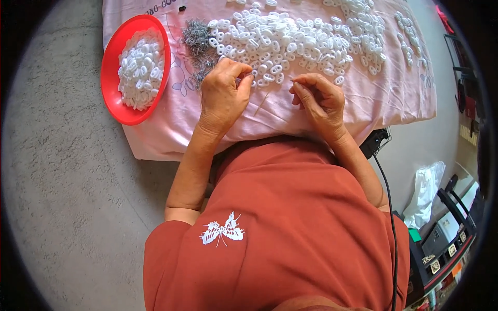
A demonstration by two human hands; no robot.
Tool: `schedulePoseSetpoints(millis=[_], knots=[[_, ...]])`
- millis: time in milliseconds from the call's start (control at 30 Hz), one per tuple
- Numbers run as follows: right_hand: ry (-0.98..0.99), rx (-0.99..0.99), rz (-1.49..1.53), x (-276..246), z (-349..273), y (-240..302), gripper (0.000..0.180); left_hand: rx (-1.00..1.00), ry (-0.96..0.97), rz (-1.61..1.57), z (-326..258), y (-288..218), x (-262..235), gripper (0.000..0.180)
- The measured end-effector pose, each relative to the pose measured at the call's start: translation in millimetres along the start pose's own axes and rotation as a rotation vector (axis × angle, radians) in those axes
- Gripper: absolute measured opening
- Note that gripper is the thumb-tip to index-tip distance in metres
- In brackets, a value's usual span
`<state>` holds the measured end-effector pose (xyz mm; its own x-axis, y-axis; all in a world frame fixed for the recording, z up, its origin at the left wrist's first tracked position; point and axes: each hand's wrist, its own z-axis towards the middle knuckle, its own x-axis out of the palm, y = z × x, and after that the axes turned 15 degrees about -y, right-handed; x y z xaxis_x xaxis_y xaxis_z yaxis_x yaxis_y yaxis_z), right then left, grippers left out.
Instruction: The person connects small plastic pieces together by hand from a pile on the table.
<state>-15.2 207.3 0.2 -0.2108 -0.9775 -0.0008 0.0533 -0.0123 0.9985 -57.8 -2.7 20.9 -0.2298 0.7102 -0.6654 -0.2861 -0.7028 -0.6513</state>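
Note:
My left hand (224, 98) is at the near edge of a heap of small white oval plastic pieces with holes (275, 39). Its thumb and forefinger press together in a pinch, and whatever sits between them is too small to name. To the right, my right hand (322, 101) hovers over the cloth with curled fingers, thumb against forefinger; I cannot make out what it holds. A thin pale strand (262, 103) lies on the cloth between both hands. Beyond my left hand is a pile of small grey metallic bits (197, 41), partly covered by that hand.
A red bowl (110, 98) filled with similar white pieces stands at the left edge of the pink cloth-covered table (384, 101). More white pieces (410, 41) lie at the far right. A black cable (389, 192) hangs beside my right arm. A white plastic bag (423, 192) stands on the right.

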Motion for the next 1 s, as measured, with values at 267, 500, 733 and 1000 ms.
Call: schedulePoseSetpoints(millis=[267,500,733,1000], knots=[[0.0,0.022,0.018,0.2,0.9,4.7,0.01,0.003,0.121,-0.018,4.1,-10.0,1.0,0.008],[-0.031,0.011,0.043,-0.5,0.1,1.0,0.005,-0.06,0.045,-0.106,16.8,-13.7,-6.4,0.006],[-0.268,-0.046,0.257,1.3,-6.3,-1.6,0.005,0.074,0.036,-0.155,22.2,-29.0,17.1,0.007],[-0.379,-0.037,0.337,1.6,-3.8,-4.7,0.012,0.239,0.033,-0.084,28.5,-48.5,58.9,0.006]])
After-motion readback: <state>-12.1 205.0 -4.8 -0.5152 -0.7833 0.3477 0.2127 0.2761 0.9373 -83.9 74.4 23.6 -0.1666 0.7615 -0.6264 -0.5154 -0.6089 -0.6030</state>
